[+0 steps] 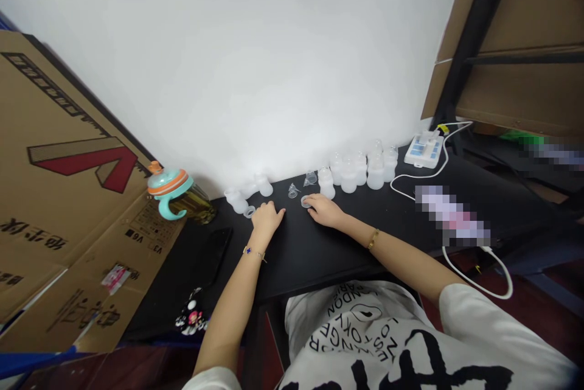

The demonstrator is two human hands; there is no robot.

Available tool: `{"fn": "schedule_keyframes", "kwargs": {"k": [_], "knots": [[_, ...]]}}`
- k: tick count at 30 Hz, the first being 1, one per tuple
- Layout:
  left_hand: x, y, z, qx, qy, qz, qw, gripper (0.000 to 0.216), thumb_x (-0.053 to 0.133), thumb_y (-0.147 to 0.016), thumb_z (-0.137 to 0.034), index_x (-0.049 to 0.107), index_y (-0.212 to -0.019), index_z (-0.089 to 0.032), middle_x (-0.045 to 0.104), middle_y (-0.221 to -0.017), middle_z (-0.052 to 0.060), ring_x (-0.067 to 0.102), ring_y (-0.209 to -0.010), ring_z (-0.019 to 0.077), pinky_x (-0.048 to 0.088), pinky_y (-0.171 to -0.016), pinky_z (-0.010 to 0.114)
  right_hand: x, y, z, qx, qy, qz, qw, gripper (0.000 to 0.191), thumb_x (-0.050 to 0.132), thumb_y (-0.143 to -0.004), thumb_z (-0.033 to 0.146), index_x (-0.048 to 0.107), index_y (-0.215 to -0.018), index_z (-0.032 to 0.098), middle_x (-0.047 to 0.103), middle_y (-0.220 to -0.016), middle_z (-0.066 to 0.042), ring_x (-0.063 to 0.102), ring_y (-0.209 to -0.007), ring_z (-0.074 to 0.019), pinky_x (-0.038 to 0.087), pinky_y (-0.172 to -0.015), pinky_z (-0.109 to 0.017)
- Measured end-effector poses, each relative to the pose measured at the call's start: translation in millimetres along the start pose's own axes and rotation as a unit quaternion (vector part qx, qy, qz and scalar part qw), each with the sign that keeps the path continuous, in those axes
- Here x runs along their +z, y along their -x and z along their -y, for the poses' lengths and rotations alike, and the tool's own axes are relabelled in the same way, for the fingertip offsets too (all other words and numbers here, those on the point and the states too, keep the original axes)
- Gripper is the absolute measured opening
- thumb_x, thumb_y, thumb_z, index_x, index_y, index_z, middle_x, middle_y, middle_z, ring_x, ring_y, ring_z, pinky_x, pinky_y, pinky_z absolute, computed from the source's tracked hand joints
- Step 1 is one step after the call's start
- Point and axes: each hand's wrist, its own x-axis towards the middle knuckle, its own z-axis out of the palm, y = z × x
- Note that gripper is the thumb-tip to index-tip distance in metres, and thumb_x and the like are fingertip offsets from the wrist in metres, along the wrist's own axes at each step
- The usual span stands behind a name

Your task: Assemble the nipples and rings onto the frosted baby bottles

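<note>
My right hand (325, 211) has its fingertips on a clear plastic ring (305, 201) at the table surface. My left hand (266, 221) is beside another clear ring (249, 212), thumb apart from the partly hidden, curled fingers; whether it touches that ring I cannot tell. Just beyond my hands lie a clear silicone nipple (292, 191) and more clear nipple parts (311, 178). Frosted open bottles lie or stand on the left, among them a tilted bottle (237, 201) and a small bottle (263, 185). To the right, several bottles with clear tops (349, 176) stand grouped upright.
A turquoise-lidded drink jug (182, 195), a dark phone (214, 256) and a beaded charm (192, 319) are on the left of the black table (292, 256). Cardboard boxes (68, 195) flank it. Rightward are a white power strip (424, 149), a white cable (502, 265) and a blurred-out object.
</note>
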Motion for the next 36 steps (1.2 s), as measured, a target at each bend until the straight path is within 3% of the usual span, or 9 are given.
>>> {"fn": "schedule_keyframes", "kwargs": {"k": [5,12,18,26,32,36], "knots": [[1.3,0.2,-0.7,0.008,0.003,0.004,1.0,0.045,0.054,-0.099,-0.053,0.066,-0.121,-0.016,0.069,-0.125,0.019,0.068,-0.114,0.0326,0.05,-0.087,0.037,-1.2,-1.0,-0.7,0.006,0.0,0.003,1.0,0.029,0.058,-0.092,0.004,0.076,-0.111,0.017,0.073,-0.115,-0.013,0.064,-0.112,-0.0269,0.049,-0.101,-0.038],[-8.1,1.8,1.3,-0.039,-0.017,-0.02,0.999,0.049,0.052,-0.1,-0.051,0.062,-0.128,-0.011,0.065,-0.129,0.023,0.069,-0.111,0.0356,0.051,-0.086,0.041,-3.6,-1.1,2.4,0.014,0.026,0.023,0.999,0.028,0.06,-0.092,0.004,0.077,-0.111,0.015,0.074,-0.108,-0.013,0.064,-0.108,-0.027,0.049,-0.093,-0.035],[-12.8,1.2,7.3,-0.056,-0.025,-0.011,0.998,0.042,0.057,-0.099,-0.046,0.065,-0.121,-0.012,0.065,-0.126,0.022,0.068,-0.112,0.0359,0.052,-0.088,0.043,-4.0,-0.5,2.2,0.002,0.002,0.022,1.0,0.027,0.063,-0.091,0.006,0.078,-0.11,0.018,0.075,-0.104,-0.01,0.064,-0.105,-0.0258,0.048,-0.089,-0.032],[-10.2,1.4,6.8,-0.011,-0.005,-0.003,1.0,0.037,0.063,-0.096,-0.035,0.064,-0.128,-0.017,0.063,-0.132,0.019,0.069,-0.111,0.0334,0.052,-0.087,0.04,-5.0,-0.3,3.0,-0.018,-0.017,0.033,0.999,0.024,0.064,-0.091,0.011,0.078,-0.11,0.019,0.078,-0.102,-0.008,0.067,-0.1,-0.0246,0.049,-0.088,-0.032],[-5.8,-0.7,4.5,0.043,0.064,0.003,0.997,0.041,0.063,-0.096,-0.048,0.068,-0.126,-0.02,0.063,-0.131,0.015,0.068,-0.112,0.0315,0.051,-0.087,0.037,-5.7,0.5,3.5,-0.022,-0.024,0.037,0.999,0.027,0.065,-0.092,0.013,0.078,-0.114,0.019,0.079,-0.103,-0.008,0.068,-0.1,-0.0244,0.049,-0.09,-0.033],[-1.3,-2.6,4.3,0.093,0.1,0.002,0.991,0.036,0.07,-0.092,-0.043,0.069,-0.122,-0.022,0.065,-0.129,0.01,0.068,-0.11,0.0272,0.05,-0.088,0.033,-6.1,0.8,5.1,-0.017,-0.022,0.046,0.999,0.029,0.065,-0.092,0.014,0.077,-0.118,0.018,0.08,-0.105,-0.008,0.069,-0.102,-0.0258,0.05,-0.092,-0.034]]}}
